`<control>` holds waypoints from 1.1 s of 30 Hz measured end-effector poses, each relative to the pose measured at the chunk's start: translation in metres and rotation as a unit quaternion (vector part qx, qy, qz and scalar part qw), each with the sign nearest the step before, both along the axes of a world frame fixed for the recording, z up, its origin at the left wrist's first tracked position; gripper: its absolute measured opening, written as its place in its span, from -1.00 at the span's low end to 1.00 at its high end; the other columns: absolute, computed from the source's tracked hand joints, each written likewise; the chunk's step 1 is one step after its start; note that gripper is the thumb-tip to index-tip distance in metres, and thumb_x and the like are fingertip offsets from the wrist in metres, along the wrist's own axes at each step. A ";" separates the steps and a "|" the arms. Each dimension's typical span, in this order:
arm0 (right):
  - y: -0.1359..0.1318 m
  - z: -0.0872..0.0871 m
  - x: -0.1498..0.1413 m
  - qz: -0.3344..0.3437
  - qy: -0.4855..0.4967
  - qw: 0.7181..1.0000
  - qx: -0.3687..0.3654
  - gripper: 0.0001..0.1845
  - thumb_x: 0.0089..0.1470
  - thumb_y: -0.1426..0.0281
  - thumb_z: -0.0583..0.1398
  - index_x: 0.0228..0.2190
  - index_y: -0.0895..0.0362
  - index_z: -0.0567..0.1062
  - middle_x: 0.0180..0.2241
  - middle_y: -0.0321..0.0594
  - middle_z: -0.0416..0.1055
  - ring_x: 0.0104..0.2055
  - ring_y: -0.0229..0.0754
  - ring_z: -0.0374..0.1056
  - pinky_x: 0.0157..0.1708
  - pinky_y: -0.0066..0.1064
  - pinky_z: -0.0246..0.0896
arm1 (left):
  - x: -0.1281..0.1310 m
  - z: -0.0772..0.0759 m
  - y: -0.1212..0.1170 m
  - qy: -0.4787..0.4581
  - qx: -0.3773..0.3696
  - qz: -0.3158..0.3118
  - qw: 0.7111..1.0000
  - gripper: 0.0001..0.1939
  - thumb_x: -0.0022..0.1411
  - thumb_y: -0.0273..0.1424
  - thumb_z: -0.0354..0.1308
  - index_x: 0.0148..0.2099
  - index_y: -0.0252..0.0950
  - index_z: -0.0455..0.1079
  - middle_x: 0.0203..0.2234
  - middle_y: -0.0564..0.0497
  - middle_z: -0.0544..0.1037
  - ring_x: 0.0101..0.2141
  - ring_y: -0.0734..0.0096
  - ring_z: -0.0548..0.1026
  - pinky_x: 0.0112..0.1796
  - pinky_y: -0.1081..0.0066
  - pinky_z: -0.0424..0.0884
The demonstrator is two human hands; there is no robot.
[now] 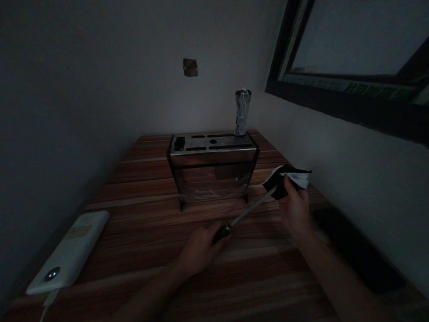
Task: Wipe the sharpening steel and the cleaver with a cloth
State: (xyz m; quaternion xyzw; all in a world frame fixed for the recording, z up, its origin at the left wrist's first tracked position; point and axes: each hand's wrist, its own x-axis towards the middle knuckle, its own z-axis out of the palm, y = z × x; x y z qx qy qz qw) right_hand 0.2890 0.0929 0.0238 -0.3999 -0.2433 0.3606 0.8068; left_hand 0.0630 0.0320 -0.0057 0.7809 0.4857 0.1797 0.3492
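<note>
My left hand (200,247) is closed around the black handle of a honing steel (251,208), whose thin grey rod points up and to the right. Over the far end of the rod, my right hand (295,206) pinches a black and white cloth (286,177), which hides the rod's tip. Behind both hands stands a knife block (213,151) with a slotted metal top, dark side frames and a see-through front. A grey object wrapped in clear plastic (242,112) rises from its back right corner; its kind is unclear.
A white power bank (70,250) with a cable lies at the left of the wood-grain table (142,224). On the right, by the wall, there is a flat black object (355,248). A dark window frame (343,111) juts in at the upper right. The light is dim.
</note>
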 end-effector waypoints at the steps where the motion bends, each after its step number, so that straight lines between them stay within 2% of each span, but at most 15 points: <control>1: 0.000 0.001 0.001 -0.001 0.003 1.000 -0.002 -0.74 -0.30 0.32 0.38 -0.46 0.10 0.51 -0.36 -0.37 0.50 -0.30 -0.27 0.43 -0.23 -0.40 0.32 | 0.000 0.000 0.000 0.003 -0.002 0.000 1.000 -0.76 0.24 -0.28 0.00 -0.11 -0.24 0.37 -0.26 -0.02 0.54 -0.27 0.30 0.48 -0.29 0.43 0.34; 10: 0.001 -0.001 0.005 -0.007 0.004 1.000 0.007 -0.73 -0.24 0.32 0.37 -0.40 0.08 0.50 -0.31 -0.38 0.50 -0.23 -0.27 0.42 -0.19 -0.41 0.31 | -0.001 -0.001 0.000 0.001 0.010 -0.008 1.000 -0.79 0.24 -0.29 0.00 -0.14 -0.23 0.38 -0.28 0.00 0.54 -0.29 0.32 0.48 -0.30 0.45 0.32; 18: -0.003 -0.003 -0.006 0.001 0.021 0.999 -0.034 -0.71 -0.32 0.29 0.39 -0.46 0.09 0.52 -0.34 -0.36 0.52 -0.29 -0.25 0.43 -0.26 -0.41 0.35 | -0.001 0.000 0.000 -0.002 0.006 -0.008 1.000 -0.78 0.25 -0.27 -0.02 -0.15 -0.25 0.36 -0.30 -0.01 0.53 -0.31 0.31 0.48 -0.31 0.45 0.32; 22: -0.009 -0.013 -0.017 0.054 -0.007 0.996 -0.068 -0.71 -0.31 0.27 0.39 -0.45 0.09 0.54 -0.39 -0.36 0.53 -0.32 -0.25 0.43 -0.23 -0.40 0.33 | 0.000 0.000 0.000 -0.002 -0.007 0.006 1.000 -0.79 0.25 -0.28 -0.02 -0.17 -0.27 0.36 -0.33 -0.02 0.53 -0.33 0.31 0.48 -0.33 0.45 0.32; 26: -0.019 -0.025 -0.027 0.127 -0.067 0.984 -0.104 -0.69 -0.28 0.23 0.37 -0.42 0.10 0.55 -0.36 -0.30 0.54 -0.29 -0.18 0.43 -0.17 -0.31 0.31 | 0.001 0.000 0.000 -0.010 -0.006 0.016 1.000 -0.80 0.25 -0.29 -0.01 -0.20 -0.28 0.35 -0.35 -0.02 0.53 -0.35 0.33 0.48 -0.34 0.46 0.31; 30: -0.034 -0.031 -0.040 0.204 -0.181 0.953 -0.136 -0.66 -0.25 0.22 0.35 -0.38 0.12 0.53 -0.33 -0.23 0.55 -0.24 -0.08 0.44 -0.14 -0.23 0.30 | 0.001 -0.002 0.000 -0.017 -0.003 0.020 1.000 -0.78 0.25 -0.30 -0.01 -0.14 -0.29 0.35 -0.34 -0.03 0.54 -0.34 0.32 0.48 -0.33 0.46 0.33; 33: -0.044 -0.034 -0.052 0.256 -0.227 0.927 -0.151 -0.66 -0.28 0.27 0.36 -0.37 0.13 0.51 -0.34 -0.20 0.55 -0.25 -0.05 0.45 -0.16 -0.21 0.31 | 0.001 -0.005 0.000 -0.034 0.003 0.024 0.999 -0.74 0.24 -0.31 0.00 -0.06 -0.27 0.34 -0.28 -0.04 0.55 -0.29 0.30 0.49 -0.26 0.43 0.35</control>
